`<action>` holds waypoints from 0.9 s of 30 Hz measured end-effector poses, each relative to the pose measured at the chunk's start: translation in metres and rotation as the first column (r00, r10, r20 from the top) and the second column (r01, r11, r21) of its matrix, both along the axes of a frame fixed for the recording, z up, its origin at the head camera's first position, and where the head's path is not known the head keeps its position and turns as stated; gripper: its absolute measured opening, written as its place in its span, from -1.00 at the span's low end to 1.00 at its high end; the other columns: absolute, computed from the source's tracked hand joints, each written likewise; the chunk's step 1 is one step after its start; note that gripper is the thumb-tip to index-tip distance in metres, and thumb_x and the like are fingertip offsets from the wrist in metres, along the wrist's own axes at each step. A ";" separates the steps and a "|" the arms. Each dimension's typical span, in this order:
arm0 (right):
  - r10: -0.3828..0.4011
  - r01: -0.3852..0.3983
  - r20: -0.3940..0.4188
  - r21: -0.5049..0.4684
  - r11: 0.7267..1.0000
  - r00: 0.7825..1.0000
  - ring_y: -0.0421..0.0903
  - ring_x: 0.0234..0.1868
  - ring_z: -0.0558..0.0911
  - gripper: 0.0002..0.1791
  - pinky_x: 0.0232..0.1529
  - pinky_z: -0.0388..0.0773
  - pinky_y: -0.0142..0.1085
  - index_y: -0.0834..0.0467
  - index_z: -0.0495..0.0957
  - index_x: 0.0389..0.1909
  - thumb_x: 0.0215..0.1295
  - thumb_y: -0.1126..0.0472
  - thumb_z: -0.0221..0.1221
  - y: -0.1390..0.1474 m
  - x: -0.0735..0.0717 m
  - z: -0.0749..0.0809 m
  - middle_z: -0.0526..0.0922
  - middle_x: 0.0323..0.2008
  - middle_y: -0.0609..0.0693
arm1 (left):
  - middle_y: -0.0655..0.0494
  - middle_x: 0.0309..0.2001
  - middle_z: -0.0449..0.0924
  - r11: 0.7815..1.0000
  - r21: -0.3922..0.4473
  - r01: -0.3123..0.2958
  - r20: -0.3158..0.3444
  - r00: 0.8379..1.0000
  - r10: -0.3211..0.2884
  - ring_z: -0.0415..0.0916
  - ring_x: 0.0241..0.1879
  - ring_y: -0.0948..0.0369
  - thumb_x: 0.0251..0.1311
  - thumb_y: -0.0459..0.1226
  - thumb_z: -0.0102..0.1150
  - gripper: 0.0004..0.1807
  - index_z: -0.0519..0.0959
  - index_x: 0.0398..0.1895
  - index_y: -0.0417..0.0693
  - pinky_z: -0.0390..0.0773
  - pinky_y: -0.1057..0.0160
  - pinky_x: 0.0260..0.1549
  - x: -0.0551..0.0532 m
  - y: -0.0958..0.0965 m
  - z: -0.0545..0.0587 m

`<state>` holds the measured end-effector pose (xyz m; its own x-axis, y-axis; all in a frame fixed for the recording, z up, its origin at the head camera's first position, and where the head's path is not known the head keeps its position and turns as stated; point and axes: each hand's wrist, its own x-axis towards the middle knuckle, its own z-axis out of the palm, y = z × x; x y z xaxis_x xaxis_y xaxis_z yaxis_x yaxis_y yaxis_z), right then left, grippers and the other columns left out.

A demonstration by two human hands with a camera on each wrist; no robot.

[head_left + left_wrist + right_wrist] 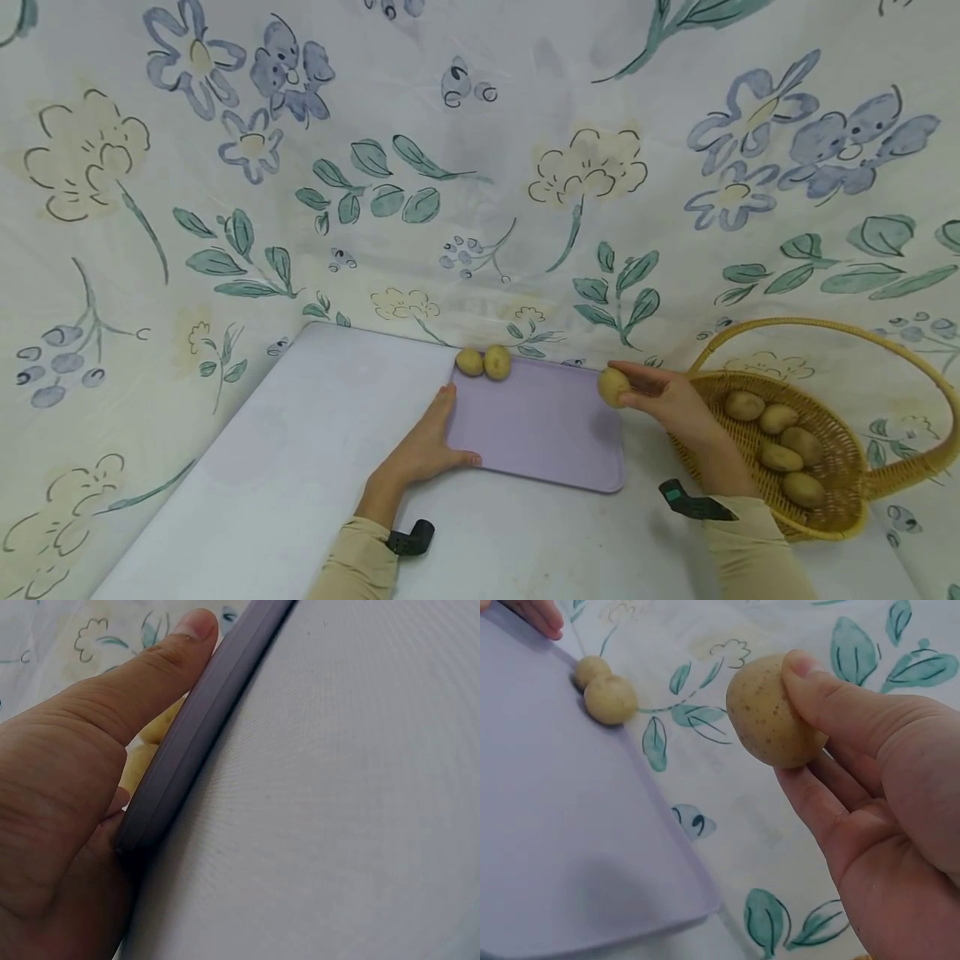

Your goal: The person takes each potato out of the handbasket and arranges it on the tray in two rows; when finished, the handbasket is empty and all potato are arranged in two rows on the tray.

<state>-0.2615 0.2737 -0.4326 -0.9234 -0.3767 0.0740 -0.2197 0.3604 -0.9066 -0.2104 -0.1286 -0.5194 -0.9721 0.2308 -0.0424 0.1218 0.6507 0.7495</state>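
My right hand (678, 408) pinches a potato (769, 712) between thumb and fingers, above the right side of a lilac tray (536, 425). In the right wrist view the potato is pale yellow with small brown specks. At the tray's near left corner, my left hand (423, 442) touches the rim, its thumb stretched along the near edge and its fingers along the left side. The left wrist view shows the straight thumb (142, 682) against the tray's edge. Two potatoes, a left one (469, 362) and a right one (497, 363), lie side by side in the tray's far left corner.
A yellow wicker basket (851, 433) with a tall arched handle stands at the right, holding several potatoes (801, 446). Under the tray is a white table (300, 467). Floral cloth (487, 225) hangs behind the table's far edge.
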 end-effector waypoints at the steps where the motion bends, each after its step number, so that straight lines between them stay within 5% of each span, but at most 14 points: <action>1: -0.003 0.003 0.003 -0.016 1.000 1.000 -0.44 0.09 0.64 -0.37 0.03 0.66 -0.51 0.21 0.47 0.39 0.32 0.18 0.35 -0.003 -0.001 0.000 0.63 0.18 -0.33 | -0.08 0.68 -0.32 1.000 0.001 0.000 -0.002 1.000 0.000 -0.33 0.67 0.00 -0.11 0.12 0.59 0.46 -0.24 0.67 -0.11 -0.15 -0.06 0.63 0.000 0.000 0.000; 8: -0.032 0.035 0.034 -0.065 0.997 0.999 -0.46 0.09 0.62 -0.36 0.06 0.63 -0.54 0.24 0.46 0.39 0.32 0.19 0.35 -0.023 -0.006 -0.002 0.64 0.19 -0.30 | -0.13 0.67 -0.30 1.000 -0.003 0.001 -0.016 1.000 -0.001 -0.31 0.67 -0.04 -0.11 0.13 0.59 0.46 -0.23 0.66 -0.16 -0.13 -0.08 0.63 -0.001 0.000 -0.001; 16: -0.063 0.064 0.029 -0.058 0.996 0.998 -0.44 0.09 0.60 -0.35 0.07 0.60 -0.57 0.20 0.46 0.40 0.30 0.18 0.37 -0.039 -0.017 -0.010 0.51 0.38 0.22 | -0.13 0.67 -0.28 1.000 0.005 0.002 -0.024 1.000 -0.002 -0.32 0.67 -0.03 -0.11 0.13 0.59 0.46 -0.22 0.66 -0.17 -0.13 -0.08 0.63 0.000 0.000 0.001; 27: -0.086 0.100 0.086 -0.179 0.979 0.993 -0.43 0.10 0.62 -0.34 0.05 0.64 -0.51 0.27 0.45 0.39 0.28 0.25 0.39 -0.064 -0.027 -0.029 0.51 0.37 0.28 | -0.12 0.68 -0.26 1.000 0.018 0.000 -0.021 1.000 0.000 -0.32 0.67 -0.03 -0.12 0.10 0.60 0.45 -0.21 0.66 -0.14 -0.13 -0.08 0.64 0.002 0.001 0.004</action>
<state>-0.2886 0.2095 -0.4613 -0.9594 -0.2754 0.0607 -0.1198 0.2029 -0.9718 -0.2081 -0.1280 -0.5155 -0.9727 0.2312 -0.0182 0.1372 0.6372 0.7584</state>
